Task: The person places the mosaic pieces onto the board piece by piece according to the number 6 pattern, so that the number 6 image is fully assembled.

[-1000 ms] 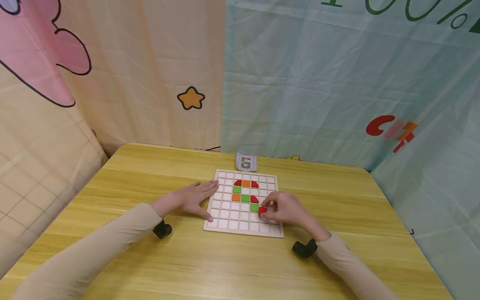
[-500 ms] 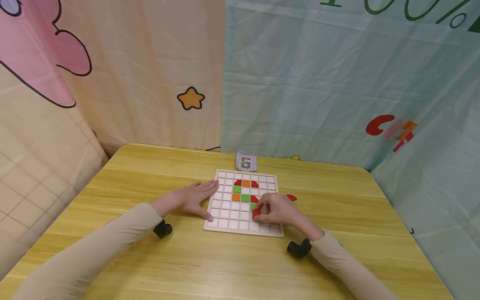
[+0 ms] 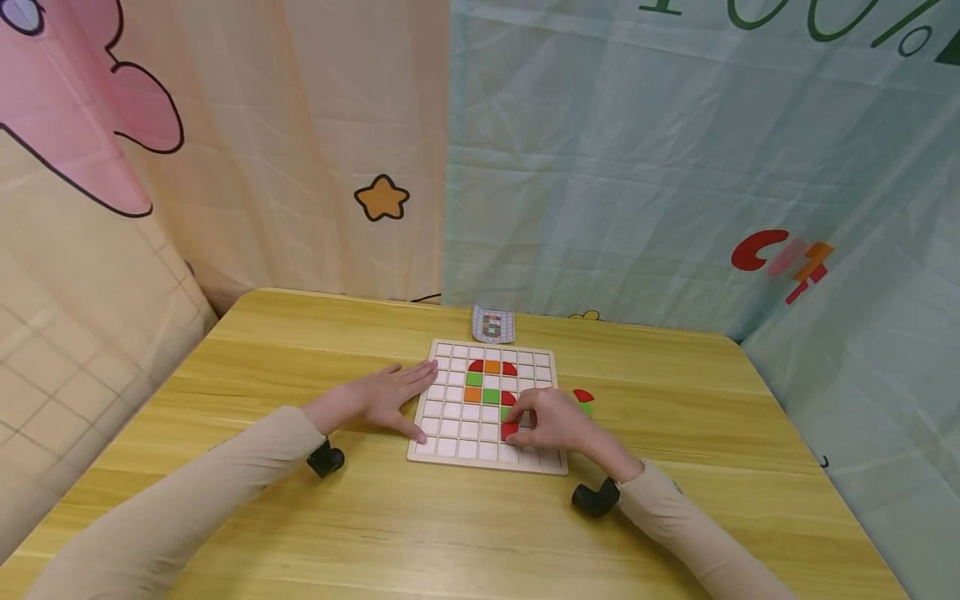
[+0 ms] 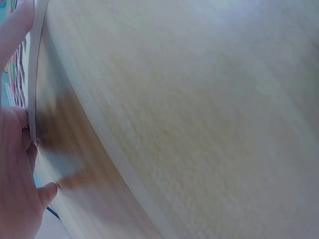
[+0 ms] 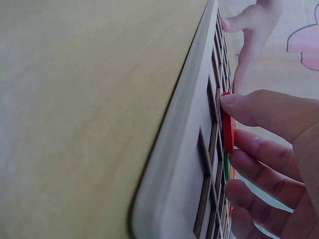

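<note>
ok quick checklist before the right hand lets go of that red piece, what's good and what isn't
1. Board steadied: ok, the left hand rests on its left edge.
2. Grip on the held red piece: ok, the right hand pinches it between thumb and fingers.
3. Held red piece fully seated in a square: cannot tell, fingers cover part of it.
4. Placement matches the pattern card: cannot tell, the printed pattern is too small to read exactly.
5. Card uncovered: ok, it lies beyond the board's far edge.
6. All pieces on the board: not ok, a loose red piece and a green one lie to its right.
</note>
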Tool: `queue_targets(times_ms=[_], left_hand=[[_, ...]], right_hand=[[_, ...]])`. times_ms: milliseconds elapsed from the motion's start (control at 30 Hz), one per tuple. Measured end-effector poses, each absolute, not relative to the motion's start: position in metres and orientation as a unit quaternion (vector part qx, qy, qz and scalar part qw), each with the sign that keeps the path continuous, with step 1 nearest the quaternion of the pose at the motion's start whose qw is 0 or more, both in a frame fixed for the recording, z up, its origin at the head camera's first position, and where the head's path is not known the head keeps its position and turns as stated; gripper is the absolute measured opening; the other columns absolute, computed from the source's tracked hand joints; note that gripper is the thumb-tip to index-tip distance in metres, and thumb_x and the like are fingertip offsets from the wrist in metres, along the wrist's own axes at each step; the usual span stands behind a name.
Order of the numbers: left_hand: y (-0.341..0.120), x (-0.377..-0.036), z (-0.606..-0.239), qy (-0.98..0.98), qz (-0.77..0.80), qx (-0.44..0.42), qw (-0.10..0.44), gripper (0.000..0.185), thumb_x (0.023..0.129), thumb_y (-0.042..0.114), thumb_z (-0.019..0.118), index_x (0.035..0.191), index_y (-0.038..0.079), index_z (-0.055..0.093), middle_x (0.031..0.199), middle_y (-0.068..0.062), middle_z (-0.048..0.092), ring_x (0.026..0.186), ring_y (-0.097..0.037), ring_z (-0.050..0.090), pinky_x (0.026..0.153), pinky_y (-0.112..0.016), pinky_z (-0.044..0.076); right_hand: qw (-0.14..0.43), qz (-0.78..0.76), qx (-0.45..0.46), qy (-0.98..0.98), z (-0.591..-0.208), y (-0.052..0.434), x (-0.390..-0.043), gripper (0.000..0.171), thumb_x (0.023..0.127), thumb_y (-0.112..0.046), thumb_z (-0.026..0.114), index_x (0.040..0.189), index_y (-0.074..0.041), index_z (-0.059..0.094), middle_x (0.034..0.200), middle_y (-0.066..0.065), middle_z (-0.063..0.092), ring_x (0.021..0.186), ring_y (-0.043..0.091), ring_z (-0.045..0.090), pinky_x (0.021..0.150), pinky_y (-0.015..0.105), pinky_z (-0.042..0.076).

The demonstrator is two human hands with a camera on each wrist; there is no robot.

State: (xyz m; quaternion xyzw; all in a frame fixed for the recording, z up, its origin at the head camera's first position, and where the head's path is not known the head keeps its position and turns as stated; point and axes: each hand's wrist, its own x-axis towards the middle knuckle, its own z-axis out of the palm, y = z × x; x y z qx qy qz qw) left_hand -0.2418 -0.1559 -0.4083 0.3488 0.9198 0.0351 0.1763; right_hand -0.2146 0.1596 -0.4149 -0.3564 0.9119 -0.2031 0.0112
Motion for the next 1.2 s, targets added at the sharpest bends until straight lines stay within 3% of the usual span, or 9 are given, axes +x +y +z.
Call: queue_targets(times_ms=[967, 1200], left_hand=[[-0.155, -0.242, -0.409, 0.921, 0.032, 0.344, 0.181, 0.113, 0.078, 0.076, 0.054, 0.155, 0.009, 0.005, 0.163, -0.007, -0.001, 0.151, -0.023, 0.003, 0.12, -0.053, 0.011], [-0.155, -0.242, -0.408, 0.921, 0.031, 0.343, 0.181, 0.112, 0.078, 0.075, 0.054, 0.155, 0.01, 0.006, 0.163, -0.007, -0.001, 0.151, -0.023, 0.004, 0.12, -0.053, 0.012]], right_hand=[[0.038, -0.228, -0.349, 0.908, -0.415, 0.163, -0.214, 0.016, 0.08, -0.027, 0.078, 0.093, -0.018, 0.076, 0.079, -0.007, 0.063, 0.06, 0.004, 0.045, 0.056, 0.018, 0.038], [0.034, -0.263, -0.325, 0.908, -0.412, 0.177, -0.213, 0.021, 0.079, -0.024, 0.078, 0.098, -0.016, 0.075, 0.091, -0.006, 0.069, 0.065, 0.006, 0.05, 0.058, 0.018, 0.043]])
